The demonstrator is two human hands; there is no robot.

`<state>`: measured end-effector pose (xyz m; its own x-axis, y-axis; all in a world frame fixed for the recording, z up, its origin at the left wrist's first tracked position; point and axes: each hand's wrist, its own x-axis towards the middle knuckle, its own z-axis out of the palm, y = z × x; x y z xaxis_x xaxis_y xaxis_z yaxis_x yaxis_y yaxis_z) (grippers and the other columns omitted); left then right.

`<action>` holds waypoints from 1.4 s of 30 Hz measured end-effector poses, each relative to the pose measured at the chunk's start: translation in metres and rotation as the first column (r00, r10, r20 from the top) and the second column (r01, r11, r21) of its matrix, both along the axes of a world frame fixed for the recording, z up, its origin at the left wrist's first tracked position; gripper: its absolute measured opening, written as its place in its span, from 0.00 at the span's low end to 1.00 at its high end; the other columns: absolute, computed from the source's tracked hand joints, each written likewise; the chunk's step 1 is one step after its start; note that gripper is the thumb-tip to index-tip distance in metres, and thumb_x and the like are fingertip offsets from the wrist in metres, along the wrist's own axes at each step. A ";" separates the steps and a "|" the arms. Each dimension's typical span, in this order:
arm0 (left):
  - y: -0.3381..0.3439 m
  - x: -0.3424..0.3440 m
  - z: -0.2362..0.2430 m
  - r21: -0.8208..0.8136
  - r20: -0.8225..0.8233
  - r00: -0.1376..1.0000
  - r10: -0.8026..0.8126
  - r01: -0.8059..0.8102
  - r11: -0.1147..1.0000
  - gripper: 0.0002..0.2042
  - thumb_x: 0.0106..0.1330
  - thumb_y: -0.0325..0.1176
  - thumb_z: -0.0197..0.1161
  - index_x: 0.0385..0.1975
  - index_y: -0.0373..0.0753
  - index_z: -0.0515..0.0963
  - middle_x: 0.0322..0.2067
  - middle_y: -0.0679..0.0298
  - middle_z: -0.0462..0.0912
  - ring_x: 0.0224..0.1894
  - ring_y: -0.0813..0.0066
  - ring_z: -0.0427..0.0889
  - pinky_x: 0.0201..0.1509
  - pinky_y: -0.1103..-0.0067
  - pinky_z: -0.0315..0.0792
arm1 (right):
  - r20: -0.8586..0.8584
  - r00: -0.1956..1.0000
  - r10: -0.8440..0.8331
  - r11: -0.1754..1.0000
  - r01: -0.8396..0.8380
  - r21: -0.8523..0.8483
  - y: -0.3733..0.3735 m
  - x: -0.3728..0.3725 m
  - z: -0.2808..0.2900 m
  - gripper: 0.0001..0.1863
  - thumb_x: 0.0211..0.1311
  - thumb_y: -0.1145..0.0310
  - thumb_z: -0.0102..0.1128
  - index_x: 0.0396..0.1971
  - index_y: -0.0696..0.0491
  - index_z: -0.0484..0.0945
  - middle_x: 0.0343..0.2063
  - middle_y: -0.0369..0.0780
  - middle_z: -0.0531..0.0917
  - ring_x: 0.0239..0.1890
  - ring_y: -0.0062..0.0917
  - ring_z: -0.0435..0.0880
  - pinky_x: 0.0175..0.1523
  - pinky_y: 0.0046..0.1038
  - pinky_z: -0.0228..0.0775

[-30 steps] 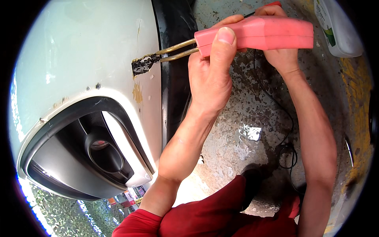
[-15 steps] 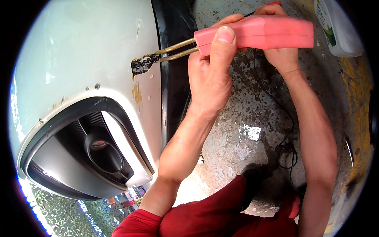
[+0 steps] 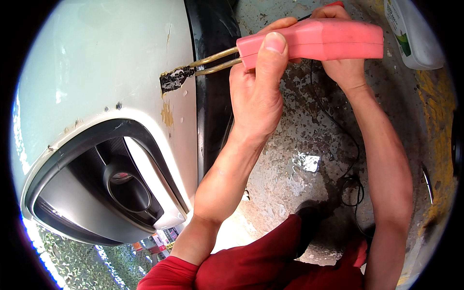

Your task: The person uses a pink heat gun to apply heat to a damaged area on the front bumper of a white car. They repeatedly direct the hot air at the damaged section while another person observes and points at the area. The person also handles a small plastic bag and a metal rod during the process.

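Both hands hold a pink hot stapler [image 3: 333, 41] with two long brass prongs [image 3: 220, 60]. My left hand [image 3: 258, 96] is closed round its front end, thumb along the near side. Behind the body my right hand [image 3: 345, 70] grips it, with most of its fingers hidden; a bit of red [image 3: 334, 4] shows just above them. The prong tips meet a ragged, blackened patch [image 3: 176, 79] near the edge of a white car bumper [image 3: 111, 58]. Whether a staple sits at the tips is hard to make out. Below the patch the paint is chipped to a tan layer [image 3: 166, 114].
A black-trimmed recess with a round lamp opening [image 3: 128, 188] lies in the bumper's lower part. Black trim [image 3: 212, 96] runs along its right edge. A dark cable [image 3: 357, 150] trails over the stained floor. A white plastic jug [image 3: 415, 38] stands at upper right, a thin pale stick [image 3: 427, 185] below it.
The hot stapler and both hands have shifted very slightly to the left. The grip is the same and the prong tips stay at the blackened patch.
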<state>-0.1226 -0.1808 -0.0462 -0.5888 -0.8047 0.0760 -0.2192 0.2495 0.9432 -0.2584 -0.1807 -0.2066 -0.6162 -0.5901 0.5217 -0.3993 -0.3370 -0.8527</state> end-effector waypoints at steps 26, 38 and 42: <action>0.001 -0.001 -0.002 0.043 -0.023 1.000 0.019 -0.018 0.999 0.33 0.76 0.58 0.53 0.62 0.29 0.72 0.55 0.55 0.79 0.57 0.70 0.77 0.65 0.70 0.68 | 0.076 0.995 0.063 0.988 -0.051 -0.148 -0.002 0.005 0.018 0.10 0.59 0.75 0.68 0.39 0.55 0.77 0.39 0.37 0.84 0.42 0.26 0.83 0.49 0.28 0.75; 0.002 -0.002 -0.002 0.046 -0.031 0.999 0.023 -0.022 0.999 0.33 0.76 0.57 0.53 0.62 0.27 0.71 0.55 0.54 0.79 0.59 0.69 0.77 0.68 0.69 0.68 | 0.081 0.995 0.064 0.987 -0.051 -0.151 -0.004 0.007 0.017 0.10 0.59 0.75 0.67 0.39 0.55 0.77 0.39 0.38 0.84 0.43 0.26 0.83 0.49 0.28 0.75; 0.001 -0.002 -0.002 0.045 -0.034 0.999 0.025 -0.023 0.999 0.33 0.76 0.57 0.53 0.62 0.27 0.72 0.55 0.54 0.79 0.59 0.68 0.77 0.68 0.68 0.68 | 0.103 0.992 0.079 0.984 -0.061 -0.167 -0.005 0.008 0.016 0.10 0.59 0.76 0.67 0.39 0.55 0.76 0.39 0.38 0.84 0.43 0.26 0.83 0.49 0.28 0.75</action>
<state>-0.1245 -0.1793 -0.0484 -0.5669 -0.8216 0.0602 -0.1914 0.2024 0.9604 -0.2505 -0.1854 -0.1905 -0.6351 -0.5458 0.5466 -0.2775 -0.4991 -0.8209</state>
